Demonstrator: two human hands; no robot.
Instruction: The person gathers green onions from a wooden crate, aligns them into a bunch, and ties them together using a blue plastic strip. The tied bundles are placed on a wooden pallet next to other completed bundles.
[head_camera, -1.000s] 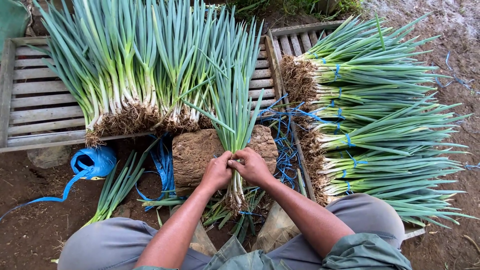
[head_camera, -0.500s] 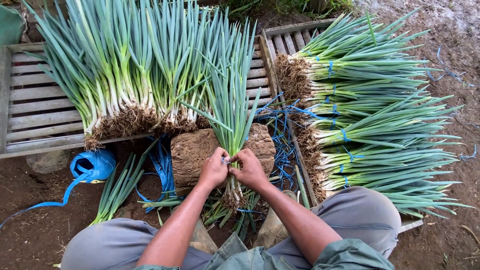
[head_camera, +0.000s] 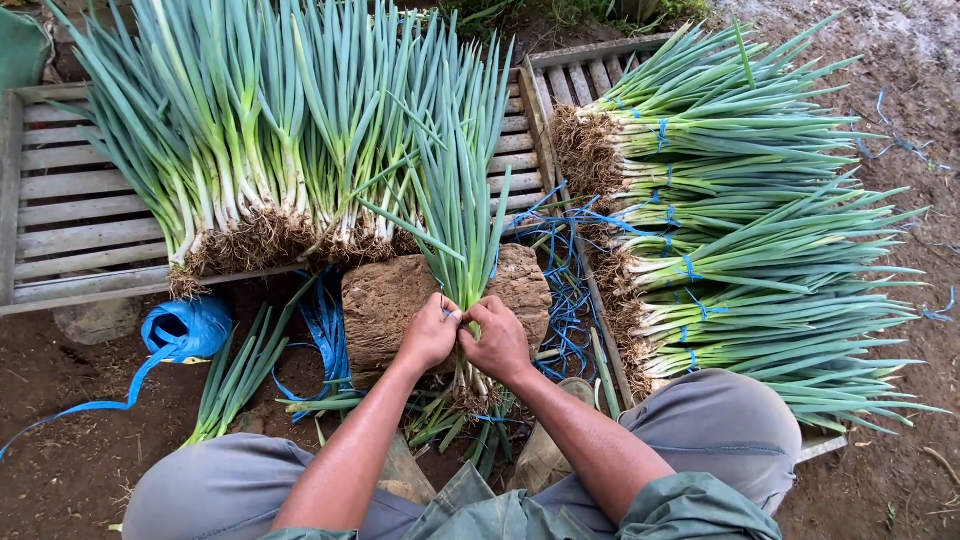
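Our left hand (head_camera: 430, 335) and right hand (head_camera: 497, 340) meet knuckle to knuckle — both clenched around the long green-leaved, white-stalked scallion bundle (head_camera: 462, 230), roots below our wrists.

Below you, bare dirt ground (head_camera: 60, 470) carries two slatted wooden pallets (head_camera: 80, 215), a brown stone block (head_camera: 385, 305), a blue twine spool (head_camera: 185, 328), loose blue strings (head_camera: 570, 290) and scattered green leaves (head_camera: 235, 375).

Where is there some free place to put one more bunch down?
Free: bare slats of the left crate, left of the loose onions; soil below the blue twine roll. Crowded: the right crate under tied bunches, and the block where both hands grip a bunch.
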